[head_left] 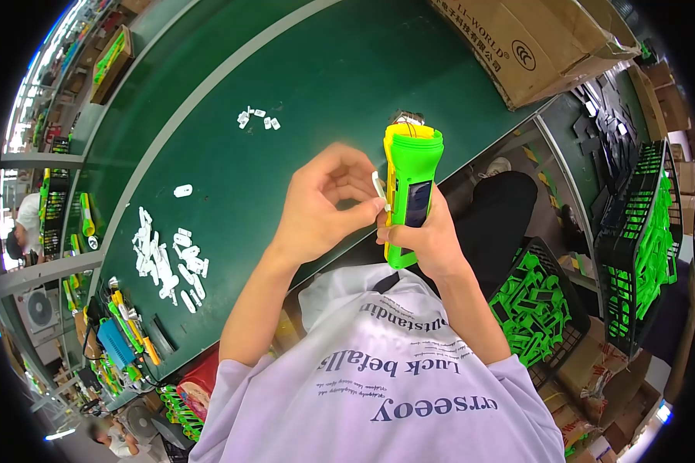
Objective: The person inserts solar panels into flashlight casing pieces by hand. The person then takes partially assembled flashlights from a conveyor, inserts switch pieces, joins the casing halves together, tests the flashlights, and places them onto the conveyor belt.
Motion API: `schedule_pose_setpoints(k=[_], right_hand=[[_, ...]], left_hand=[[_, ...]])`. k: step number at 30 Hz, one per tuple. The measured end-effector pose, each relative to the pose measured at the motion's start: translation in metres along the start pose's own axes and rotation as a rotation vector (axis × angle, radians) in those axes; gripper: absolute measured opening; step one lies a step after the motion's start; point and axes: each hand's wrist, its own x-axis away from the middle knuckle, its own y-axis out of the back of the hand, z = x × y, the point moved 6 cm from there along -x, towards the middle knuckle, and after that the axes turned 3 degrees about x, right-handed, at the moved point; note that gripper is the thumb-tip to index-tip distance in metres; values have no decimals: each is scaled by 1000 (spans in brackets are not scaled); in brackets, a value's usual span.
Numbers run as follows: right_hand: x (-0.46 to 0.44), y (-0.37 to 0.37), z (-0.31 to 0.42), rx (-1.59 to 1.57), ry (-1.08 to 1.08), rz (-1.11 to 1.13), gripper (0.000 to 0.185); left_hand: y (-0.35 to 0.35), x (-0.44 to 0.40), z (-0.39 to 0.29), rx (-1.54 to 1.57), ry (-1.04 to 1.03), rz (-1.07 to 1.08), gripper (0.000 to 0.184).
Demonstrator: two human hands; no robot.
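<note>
My right hand (pixel 431 238) is wrapped around the lower body of a green and yellow flashlight (pixel 415 163). The flashlight stands nearly upright over the table's near edge, with a dark panel on its front and thin wires showing at its head. From the other side, my left hand (pixel 323 202) pinches a small white plastic piece (pixel 378 185) against the yellow edge of the flashlight. Whether that piece is seated in the body cannot be made out. Similar white plastic pieces (pixel 156 258) lie heaped on the green table to the left.
Smaller white parts (pixel 259 119) lie farther back on the green table (pixel 239 185). A cardboard box (pixel 533 50) stands at the back right. Black crates of green parts (pixel 533 309) are at the lower right. Screwdrivers (pixel 135 328) and a blue block (pixel 116 343) sit lower left.
</note>
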Motion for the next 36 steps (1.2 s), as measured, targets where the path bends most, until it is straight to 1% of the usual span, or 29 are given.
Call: schedule_pose_setpoints(k=[7,9,10,12,13,15,17,18,20,21,23,25,26,27,29,30,31,33,35,36], right_hand=[[1,0,4,32,64,-64,60],[1,1,3,-38,74,-65,61],[0,2,2,-37,75,-65,61],[-1,6,2,2,123,-82,62],[0,8,2,2,120,-81,62],[-1,9,1,27,98,-57,61],[0,9,1,35,77,-55,59],[1,8,0,43,56,-56,58],[2,1,-1,36,43,-62,57],[3,-2,-2,23,33,-74,56],[3,-3,-5,84,47,-57,56],[2,1,-6,220,121,-130,51],[3,5,-4,450,254,-185,42],[4,3,-5,456,257,-182,42],[11,3,-4,546,313,-305,37],[13,8,-2,621,317,-341,37],[12,8,2,628,325,-334,37],[16,1,11,842,418,-332,38],[18,-1,7,869,464,-326,39],[19,-1,8,872,491,-350,41]], left_hand=[[-14,0,-6,-111,49,-32,29],[-18,5,-6,-270,29,-155,24],[-21,8,-6,-371,-184,-166,15],[-26,13,-3,-385,-163,-196,12],[-26,15,-1,-400,-140,-226,10],[-22,12,3,-407,-127,-217,12],[-19,8,15,-215,84,-176,14],[-19,6,11,-212,82,-182,14],[-25,1,7,151,119,-158,18],[-26,2,7,154,112,-166,18],[-23,4,0,-324,51,-276,24],[-23,5,10,-265,-1,-336,25],[-24,8,7,-287,-67,-382,24],[-25,10,4,-307,-130,-424,24],[-29,10,6,-255,-115,-423,26],[-31,11,3,-280,-83,-388,27],[-32,10,0,-308,-56,-357,29],[-29,9,6,-298,-80,-360,31],[-26,9,5,-291,-105,-359,33],[-26,11,2,-353,-142,-356,34]])
